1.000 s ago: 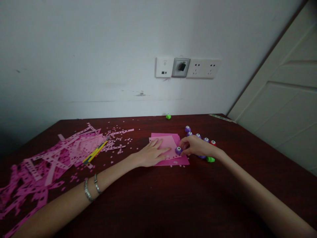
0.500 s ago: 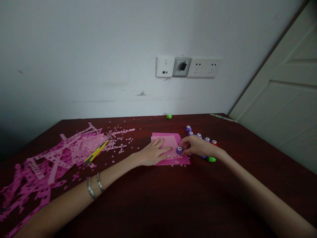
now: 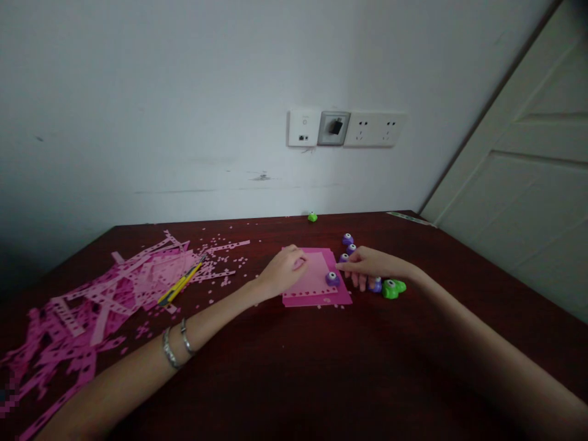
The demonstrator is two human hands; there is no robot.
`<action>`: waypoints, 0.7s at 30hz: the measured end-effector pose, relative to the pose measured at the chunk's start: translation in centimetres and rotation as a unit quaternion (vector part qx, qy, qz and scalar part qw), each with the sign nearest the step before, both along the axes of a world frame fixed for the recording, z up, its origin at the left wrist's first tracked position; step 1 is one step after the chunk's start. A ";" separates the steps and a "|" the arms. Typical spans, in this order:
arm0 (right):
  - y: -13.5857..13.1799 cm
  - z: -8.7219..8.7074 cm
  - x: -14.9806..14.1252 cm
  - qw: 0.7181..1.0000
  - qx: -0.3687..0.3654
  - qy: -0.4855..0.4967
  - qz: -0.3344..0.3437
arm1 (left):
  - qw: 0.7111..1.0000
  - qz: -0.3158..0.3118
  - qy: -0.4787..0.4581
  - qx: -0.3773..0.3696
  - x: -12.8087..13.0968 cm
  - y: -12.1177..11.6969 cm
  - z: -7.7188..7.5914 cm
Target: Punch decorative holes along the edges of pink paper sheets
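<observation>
My left hand [image 3: 283, 272] has its fingers curled in over the left side of a light pink sheet [image 3: 316, 269], and I see nothing held in it. That sheet has a row of punched holes along its near edge and lies on darker pink paper [image 3: 342, 299]. On the sheet's right side sits a small purple craft punch [image 3: 332, 279] with a white-ringed top. Just right of it, apart from it, my right hand [image 3: 370, 264] hovers with fingers apart and nothing held. Around this hand stand other purple punches [image 3: 348, 239] and a green punch [image 3: 391, 289]; some are hidden.
A heap of punched pink strips [image 3: 96, 294] covers the left side of the table [image 3: 294, 367]. A yellow box cutter [image 3: 181, 282] lies on it, among paper bits [image 3: 223, 260]. A green punch [image 3: 312, 217] stands by the wall [image 3: 206, 122].
My right hand has let go of the purple punch on the sheet and moved slightly right. My left hand has gone from lying flat on the paper to curled fingers.
</observation>
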State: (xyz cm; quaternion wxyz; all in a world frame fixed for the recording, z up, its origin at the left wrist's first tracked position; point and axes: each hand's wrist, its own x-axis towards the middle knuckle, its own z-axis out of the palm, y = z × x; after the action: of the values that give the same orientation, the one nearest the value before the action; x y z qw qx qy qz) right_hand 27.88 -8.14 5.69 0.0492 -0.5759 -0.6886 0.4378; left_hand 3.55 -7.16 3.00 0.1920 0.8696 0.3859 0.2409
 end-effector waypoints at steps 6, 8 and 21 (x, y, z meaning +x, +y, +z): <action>0.8 -0.2 -1.0 0.997 -0.060 -0.027 0.037 | 0.971 -0.017 -0.014 -0.236 2.0 1.7 1.1; 0.9 -0.1 -1.1 0.995 -0.076 -0.035 0.046 | 0.957 -0.009 -0.003 -0.290 2.7 1.9 1.5; 3.0 -1.2 -1.2 0.969 -0.224 -0.015 0.101 | 0.847 -0.099 0.061 -0.518 5.3 3.6 0.8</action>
State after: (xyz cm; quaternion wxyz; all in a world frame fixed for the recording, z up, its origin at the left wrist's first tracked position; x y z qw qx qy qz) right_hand 26.68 -5.12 4.52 -0.1355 -0.5066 -0.6283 0.5746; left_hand 8.84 -3.53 3.78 0.6137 0.6901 0.3776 -0.0679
